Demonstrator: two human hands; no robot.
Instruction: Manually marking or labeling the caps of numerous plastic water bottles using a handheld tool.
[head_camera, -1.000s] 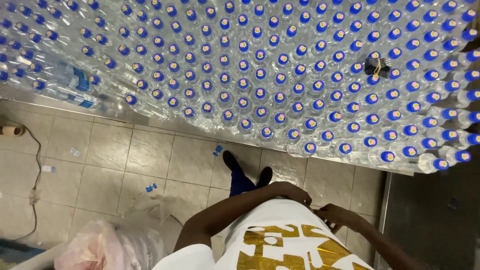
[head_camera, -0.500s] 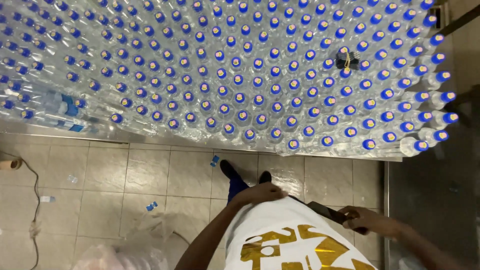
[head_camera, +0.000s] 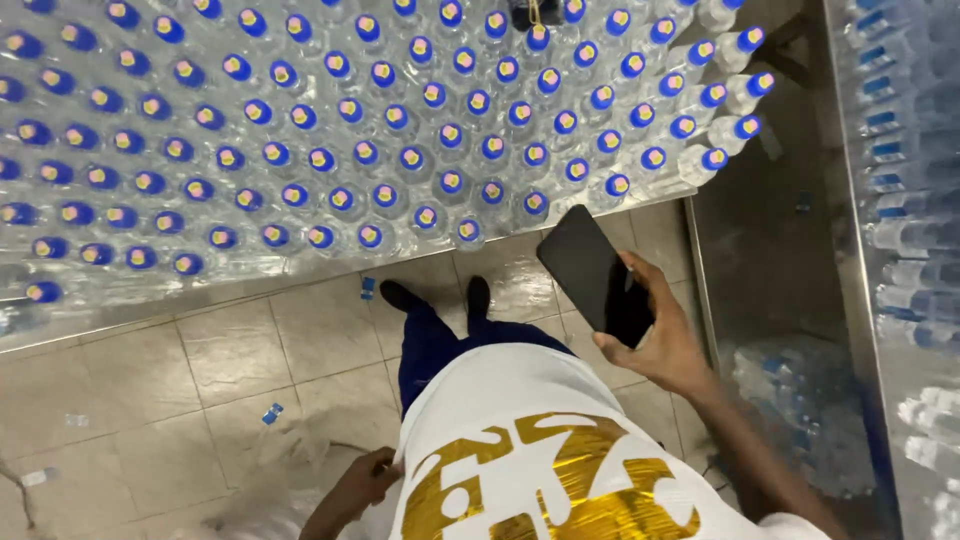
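The right hand (head_camera: 655, 335) closes around a black phone (head_camera: 590, 275), whose long axis tilts toward the blue-capped water bottles (head_camera: 400, 150); the left hand (head_camera: 365, 480) (low, loosely curled, holding nothing visible) is farther.

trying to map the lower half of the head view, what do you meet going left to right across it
blue scrap on the floor → left hand → white shirt with gold print → right hand holding a dark phone → wrapped bottle pack
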